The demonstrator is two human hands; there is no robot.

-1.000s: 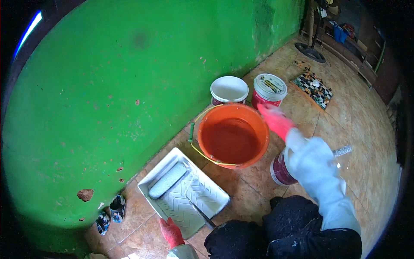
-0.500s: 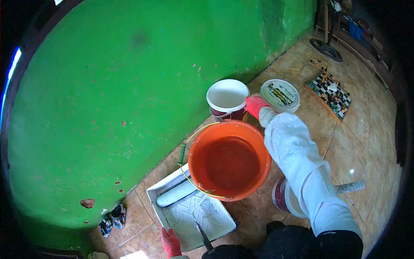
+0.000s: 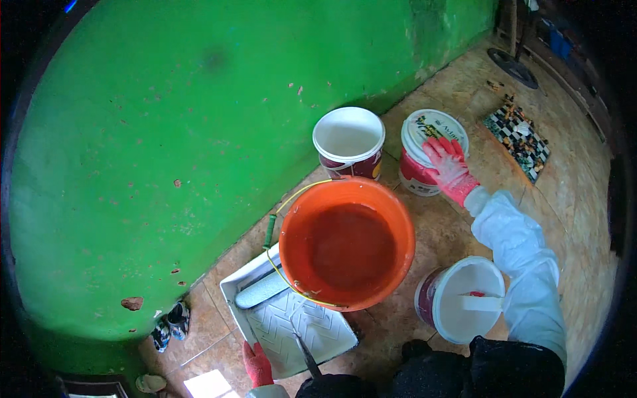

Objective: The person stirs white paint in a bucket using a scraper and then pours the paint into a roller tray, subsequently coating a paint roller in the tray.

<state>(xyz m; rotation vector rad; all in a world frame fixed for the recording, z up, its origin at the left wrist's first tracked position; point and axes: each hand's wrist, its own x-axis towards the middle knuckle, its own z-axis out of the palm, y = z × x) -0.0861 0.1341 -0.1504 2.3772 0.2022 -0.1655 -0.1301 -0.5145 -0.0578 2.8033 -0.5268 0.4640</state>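
My right hand (image 3: pixel 449 169), in a red glove with a white sleeve, rests its spread fingers on the lid of a closed white and red paint bucket (image 3: pixel 424 136) near the green wall. My left hand (image 3: pixel 257 364), also red-gloved, is at the near edge of a white paint tray (image 3: pixel 317 335) on the floor. A paint roller (image 3: pixel 262 289) lies in the tray, its handle (image 3: pixel 307 357) pointing toward me. A large orange bucket (image 3: pixel 348 244) with reddish liquid stands between the tray and the paint buckets.
An open empty white bucket (image 3: pixel 349 140) stands by the wall. Another white bucket (image 3: pixel 462 299) sits by my knee under my right arm. A checkered mat (image 3: pixel 516 136) lies at the far right. A pair of shoes (image 3: pixel 169 323) sits at the wall's foot.
My right hand has reached further out past the orange bucket and landed on the lidded paint bucket. The view has shifted closer to the buckets. My left hand stays at the tray.
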